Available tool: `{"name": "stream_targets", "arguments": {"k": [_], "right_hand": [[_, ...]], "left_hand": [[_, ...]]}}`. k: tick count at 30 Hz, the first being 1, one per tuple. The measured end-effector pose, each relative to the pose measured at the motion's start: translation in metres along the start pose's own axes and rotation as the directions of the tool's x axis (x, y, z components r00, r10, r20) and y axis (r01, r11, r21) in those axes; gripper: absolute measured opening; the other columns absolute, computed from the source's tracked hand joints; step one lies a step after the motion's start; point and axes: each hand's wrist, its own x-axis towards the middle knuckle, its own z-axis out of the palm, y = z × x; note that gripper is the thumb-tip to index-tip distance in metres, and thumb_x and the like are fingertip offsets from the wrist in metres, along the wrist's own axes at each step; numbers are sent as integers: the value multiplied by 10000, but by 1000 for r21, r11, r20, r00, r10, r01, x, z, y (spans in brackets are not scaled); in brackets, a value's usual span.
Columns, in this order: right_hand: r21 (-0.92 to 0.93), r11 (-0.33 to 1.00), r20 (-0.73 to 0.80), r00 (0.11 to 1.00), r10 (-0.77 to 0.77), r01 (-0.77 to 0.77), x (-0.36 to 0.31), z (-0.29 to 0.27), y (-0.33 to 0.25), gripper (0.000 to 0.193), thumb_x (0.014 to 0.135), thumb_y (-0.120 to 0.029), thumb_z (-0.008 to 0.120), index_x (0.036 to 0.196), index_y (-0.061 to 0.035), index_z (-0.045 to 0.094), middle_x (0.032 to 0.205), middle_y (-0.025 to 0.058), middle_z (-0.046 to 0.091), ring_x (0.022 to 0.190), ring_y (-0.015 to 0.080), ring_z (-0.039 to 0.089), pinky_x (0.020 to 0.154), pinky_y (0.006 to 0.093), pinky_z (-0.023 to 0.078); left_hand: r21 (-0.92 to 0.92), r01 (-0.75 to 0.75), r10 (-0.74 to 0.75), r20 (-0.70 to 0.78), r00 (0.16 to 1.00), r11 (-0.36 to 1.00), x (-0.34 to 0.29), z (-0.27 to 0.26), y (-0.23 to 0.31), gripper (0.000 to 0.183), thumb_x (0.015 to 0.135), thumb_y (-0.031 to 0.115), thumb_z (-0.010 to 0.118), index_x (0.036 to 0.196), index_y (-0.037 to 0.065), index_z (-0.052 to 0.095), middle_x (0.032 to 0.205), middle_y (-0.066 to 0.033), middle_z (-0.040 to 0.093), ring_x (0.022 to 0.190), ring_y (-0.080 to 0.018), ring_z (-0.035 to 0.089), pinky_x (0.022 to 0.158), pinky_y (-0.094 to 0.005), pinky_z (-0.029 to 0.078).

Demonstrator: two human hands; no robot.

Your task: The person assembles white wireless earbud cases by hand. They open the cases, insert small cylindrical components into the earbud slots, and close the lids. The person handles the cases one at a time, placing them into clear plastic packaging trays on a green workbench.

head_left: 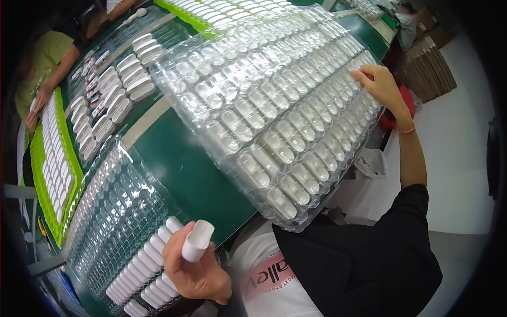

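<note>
Near the lower middle, my left hand is closed around a white oval plastic shell, whose hollow open end faces up. Just beside that hand, rows of white oval pieces sit in part of a clear blister tray. My right arm reaches out to the far right, over a large clear blister tray filled with rows of hollow white shells. There my right hand has its fingers curled in a pinch at the tray's right side. Whatever lies between those fingertips is too small to make out.
Across the green table, another clear tray of white shells lies at the left. Bright green trays with white pieces stand beyond. A person in a green shirt works at far left. Stacked cardboard stands on the right.
</note>
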Motion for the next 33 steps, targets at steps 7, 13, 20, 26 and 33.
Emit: {"name": "stream_targets", "arguments": {"k": [7,13,20,26,33], "right_hand": [[-169,969,-167,974,154,-182,-20,-23,70,158,857,-185,635,898,-44,692,783,107,701,711,255,679,691,362,510],[-86,996,-58,998,28,-33,-6,-1,45,186,836,-178,650,960,-50,703,853,105,678,802,254,666,705,374,498],[-470,878,-70,989,-131,83,27,26,59,313,816,-87,608,1129,-77,624,940,127,666,896,342,636,791,434,498],[-498,866,2,999,38,-32,33,18,66,372,817,-58,584,1186,-105,605,1095,149,635,866,346,646,782,436,500],[613,790,252,950,-182,-12,15,12,-75,539,863,17,460,1391,-86,491,966,124,642,675,103,661,550,214,519]], "left_hand": [[134,-136,99,253,962,982,19,16,-2,365,740,-110,710,1077,-52,582,1035,-194,648,953,-292,637,872,-381,509],[76,-119,89,316,945,990,9,16,-4,329,803,-103,657,1115,-72,557,1075,-198,626,970,-244,628,848,-350,532],[82,-93,67,282,957,992,4,14,-3,358,764,-96,697,1099,-48,580,1046,-191,644,956,-265,637,857,-363,524],[60,-35,18,254,967,998,3,11,-10,365,763,-94,705,1101,-41,578,1047,-194,647,956,-270,641,867,-368,520],[-158,265,-242,147,959,951,9,13,-11,531,836,-74,650,1317,-47,425,1109,-226,607,1011,-274,633,872,-366,542]]}}
